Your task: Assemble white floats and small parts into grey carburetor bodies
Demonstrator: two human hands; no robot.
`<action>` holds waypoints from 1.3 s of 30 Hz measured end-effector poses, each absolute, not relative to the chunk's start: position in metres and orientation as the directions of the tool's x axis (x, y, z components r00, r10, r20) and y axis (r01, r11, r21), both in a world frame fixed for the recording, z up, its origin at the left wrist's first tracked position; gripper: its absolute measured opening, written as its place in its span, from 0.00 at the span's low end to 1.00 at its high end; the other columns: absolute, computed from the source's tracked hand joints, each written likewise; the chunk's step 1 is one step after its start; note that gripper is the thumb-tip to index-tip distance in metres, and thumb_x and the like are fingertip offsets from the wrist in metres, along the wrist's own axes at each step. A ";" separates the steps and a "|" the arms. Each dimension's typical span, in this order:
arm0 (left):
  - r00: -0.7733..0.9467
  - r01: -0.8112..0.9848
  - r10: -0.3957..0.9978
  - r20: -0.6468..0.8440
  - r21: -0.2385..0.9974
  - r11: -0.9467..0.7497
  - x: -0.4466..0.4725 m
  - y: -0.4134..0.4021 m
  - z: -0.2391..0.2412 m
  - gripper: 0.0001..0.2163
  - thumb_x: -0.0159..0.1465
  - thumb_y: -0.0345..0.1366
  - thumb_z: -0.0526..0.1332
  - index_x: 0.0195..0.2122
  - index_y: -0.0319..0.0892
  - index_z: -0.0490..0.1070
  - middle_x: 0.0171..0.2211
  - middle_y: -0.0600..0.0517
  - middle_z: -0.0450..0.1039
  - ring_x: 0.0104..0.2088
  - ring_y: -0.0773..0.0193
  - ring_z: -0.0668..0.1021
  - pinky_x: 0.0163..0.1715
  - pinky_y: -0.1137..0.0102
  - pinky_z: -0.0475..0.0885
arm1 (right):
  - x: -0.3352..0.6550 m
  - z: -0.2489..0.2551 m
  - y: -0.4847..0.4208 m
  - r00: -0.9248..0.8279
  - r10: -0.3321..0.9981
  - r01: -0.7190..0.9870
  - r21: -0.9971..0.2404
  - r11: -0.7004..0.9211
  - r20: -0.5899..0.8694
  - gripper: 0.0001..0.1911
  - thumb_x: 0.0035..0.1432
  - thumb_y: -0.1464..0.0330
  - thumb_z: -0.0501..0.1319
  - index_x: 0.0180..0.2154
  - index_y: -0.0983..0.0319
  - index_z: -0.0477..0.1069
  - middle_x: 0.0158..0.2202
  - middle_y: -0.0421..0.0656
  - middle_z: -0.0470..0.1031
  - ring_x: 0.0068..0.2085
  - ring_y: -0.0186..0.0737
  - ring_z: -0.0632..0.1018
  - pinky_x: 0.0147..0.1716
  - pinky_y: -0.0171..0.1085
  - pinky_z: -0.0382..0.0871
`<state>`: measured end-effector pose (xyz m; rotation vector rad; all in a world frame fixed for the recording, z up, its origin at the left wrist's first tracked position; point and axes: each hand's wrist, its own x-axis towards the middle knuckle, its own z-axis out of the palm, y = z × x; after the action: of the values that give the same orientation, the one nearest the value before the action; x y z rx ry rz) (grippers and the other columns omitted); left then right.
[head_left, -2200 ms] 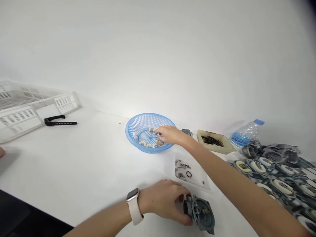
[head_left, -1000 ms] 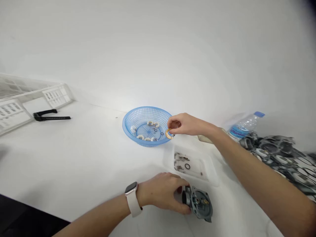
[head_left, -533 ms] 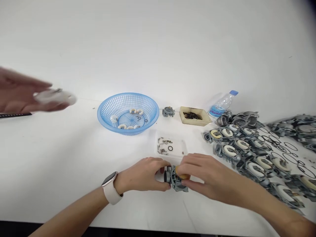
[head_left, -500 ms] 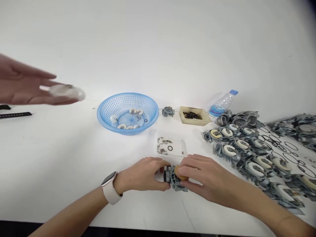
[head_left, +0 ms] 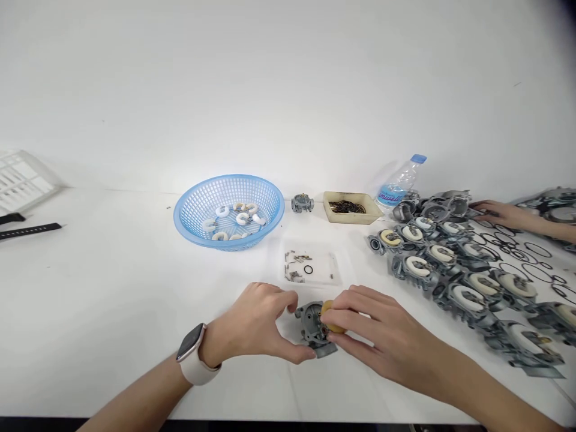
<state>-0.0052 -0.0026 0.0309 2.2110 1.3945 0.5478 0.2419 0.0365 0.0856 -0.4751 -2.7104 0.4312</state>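
A grey metal carburetor body (head_left: 309,325) lies on the white table near its front edge. My left hand (head_left: 256,324), with a pale watch on the wrist, grips the body from the left with closed fingers. My right hand (head_left: 375,333) pinches a tan ring-shaped float (head_left: 330,317) against the body's open top. A blue plastic basket (head_left: 193,210) with several white curved floats stands behind. A clear shallow tray (head_left: 333,264) with small metal pins and a black O-ring lies between the basket and my hands.
Many grey carburetor bodies (head_left: 450,264) with white floats cover the right side, with black O-rings (head_left: 526,255) behind. Another person's hand (head_left: 499,211) rests there. A beige tray (head_left: 371,210), a water bottle (head_left: 398,183), a lone carburetor part (head_left: 302,203), a black strap (head_left: 29,230) and a white crate (head_left: 22,180) stand farther back.
My right hand carried a tan float from the basket to the carburetor body. The other person's hand at the left has gone. The view swung right and down.
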 end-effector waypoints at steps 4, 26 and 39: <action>0.470 0.640 0.873 0.132 0.630 -0.440 0.002 -0.003 0.029 0.41 0.49 0.53 0.74 0.62 0.48 0.63 0.52 0.48 0.72 0.46 0.52 0.78 0.44 0.62 0.73 | 0.233 0.073 0.026 -0.872 0.367 0.270 -0.306 0.913 0.324 0.05 0.70 0.73 0.58 0.43 0.61 0.72 0.38 0.43 0.76 0.37 0.40 0.74 0.40 0.42 0.68; 0.459 0.563 0.870 0.178 0.699 -0.440 0.014 -0.008 0.021 0.27 0.54 0.40 0.71 0.55 0.48 0.67 0.43 0.52 0.76 0.42 0.55 0.79 0.45 0.63 0.74 | 0.238 0.055 0.040 -0.821 0.496 0.317 -0.497 0.808 0.282 0.24 0.57 0.71 0.68 0.55 0.56 0.68 0.46 0.43 0.80 0.47 0.45 0.79 0.50 0.45 0.74; 0.476 0.494 0.867 0.148 0.770 -0.403 0.008 -0.002 0.021 0.33 0.54 0.35 0.70 0.62 0.49 0.64 0.55 0.50 0.75 0.51 0.52 0.78 0.55 0.60 0.73 | 0.234 0.060 0.055 -0.883 0.262 0.200 -0.193 0.961 0.389 0.10 0.59 0.71 0.64 0.44 0.61 0.73 0.35 0.43 0.81 0.35 0.42 0.81 0.36 0.41 0.74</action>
<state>0.0085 -0.0019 0.0214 2.0605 1.1228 0.7219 0.2344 0.0550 0.0596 -0.3323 -2.6898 0.2054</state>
